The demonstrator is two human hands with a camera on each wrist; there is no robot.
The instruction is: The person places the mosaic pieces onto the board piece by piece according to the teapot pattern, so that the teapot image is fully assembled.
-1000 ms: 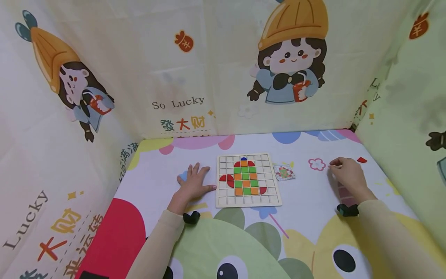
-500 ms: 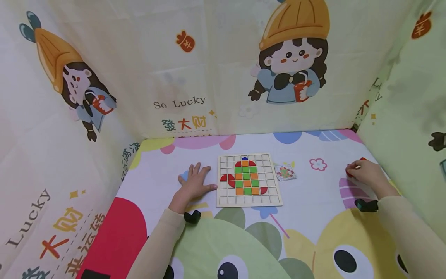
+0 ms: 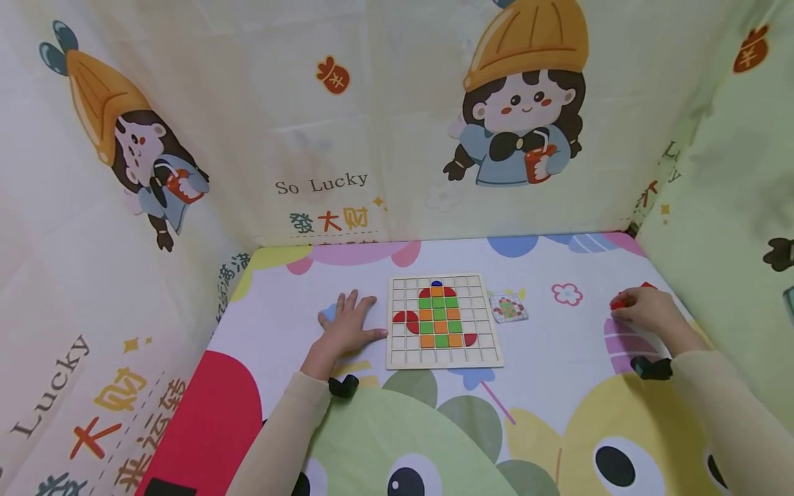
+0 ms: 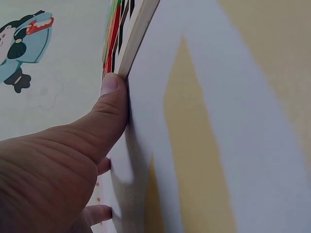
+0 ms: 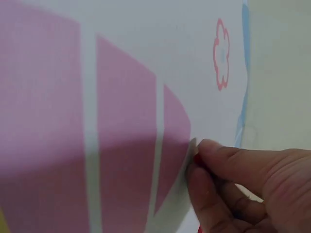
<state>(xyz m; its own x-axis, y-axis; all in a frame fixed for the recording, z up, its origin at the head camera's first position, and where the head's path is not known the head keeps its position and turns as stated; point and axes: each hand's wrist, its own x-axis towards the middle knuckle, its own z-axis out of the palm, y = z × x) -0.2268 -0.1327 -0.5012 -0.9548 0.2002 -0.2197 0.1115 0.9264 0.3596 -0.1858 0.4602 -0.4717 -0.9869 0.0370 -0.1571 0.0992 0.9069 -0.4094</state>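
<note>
A square wooden grid board (image 3: 446, 362) lies on the table, with green, orange, red and blue pieces set in its cells. My left hand (image 3: 344, 332) rests beside it with spread fingers, and its thumb (image 4: 114, 94) touches the board's left edge. Far to the right, my right hand (image 3: 651, 315) pinches a small red piece (image 3: 617, 304) between thumb and fingers, close to the tabletop. Only a sliver of that red piece (image 5: 198, 159) shows in the right wrist view. Another red piece (image 3: 647, 284) lies just behind the right hand, partly hidden by it.
A small pattern card (image 3: 509, 308) with a coloured design lies against the board's right side. The tablecloth (image 3: 546, 344) carries printed cartoon shapes. Printed cloth walls (image 3: 397, 207) rise at the back and on both sides.
My right hand has moved right, toward the red piece at the table's right side, and a red piece now shows in its fingers. The left hand and the board stay in place.
</note>
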